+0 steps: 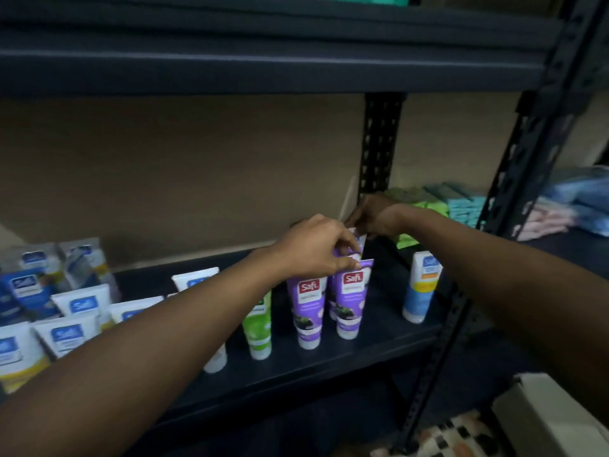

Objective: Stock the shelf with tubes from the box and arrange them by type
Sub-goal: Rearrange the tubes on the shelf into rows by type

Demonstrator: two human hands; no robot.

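Both hands reach over a dark metal shelf (329, 361) and meet above a small cluster of purple tubes. The left hand (316, 249) comes in from the lower left with its fingers (349, 250) pinched narrow on the crimped top edge of the purple tubes (349, 301), which stand cap-down directly beneath it, just beside one another; a front pair shows clearly, and at least one more stands behind them, partly hidden. The right hand (374, 217) sits just behind and beyond the left, its fingers curled down toward the top of a rear tube; the left hand and the tubes hide its fingertips, so I cannot tell whether it grips anything.

Just to the left of the hands, under the left forearm, a green tube (258, 328) stands cap-down close to the purple ones. Further left, partly behind the forearm, a group of white and blue tubes (79, 311) crowds the shelf, some upright, some leaning. To the right of the hands, below the right forearm, a single blue and yellow tube (421, 288) stands apart near the shelf's upright post (514, 179).

Beyond the right hand lie stacked green and teal packets (458, 202). At the lower right corner, well apart from the hands, a white box (553, 420) shows in part.
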